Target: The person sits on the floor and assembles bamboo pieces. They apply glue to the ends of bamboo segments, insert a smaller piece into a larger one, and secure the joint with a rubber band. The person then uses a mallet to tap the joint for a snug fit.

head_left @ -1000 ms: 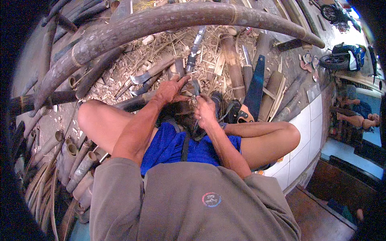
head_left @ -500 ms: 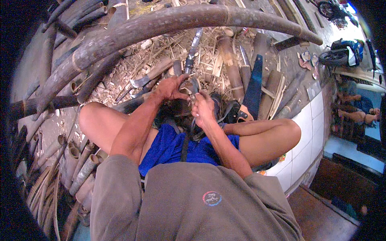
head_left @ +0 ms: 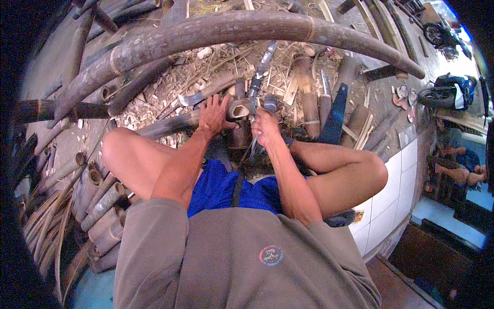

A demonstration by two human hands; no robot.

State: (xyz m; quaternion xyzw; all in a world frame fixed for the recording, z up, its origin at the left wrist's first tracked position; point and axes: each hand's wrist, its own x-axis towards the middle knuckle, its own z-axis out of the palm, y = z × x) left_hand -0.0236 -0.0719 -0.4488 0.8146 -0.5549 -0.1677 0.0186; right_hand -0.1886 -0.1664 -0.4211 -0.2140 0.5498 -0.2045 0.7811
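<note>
The left hand (head_left: 212, 116), fingers spread wide, presses on a bamboo tube (head_left: 240, 110), its cut end showing past the thumb; the right hand (head_left: 266, 126) is curled round a knife (head_left: 252, 107), blade just beside that end, a narrow gap between the hands. Knees (head_left: 368, 172) hem both sides, a saw (head_left: 336, 114) lies to the right, and beyond the shavings (head_left: 146, 105) a long pole (head_left: 206, 33) crosses the far side

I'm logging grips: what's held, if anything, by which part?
Right hand: a bladed tool, gripped part hidden. Left hand: spread over the bamboo tube near its open end.
</note>
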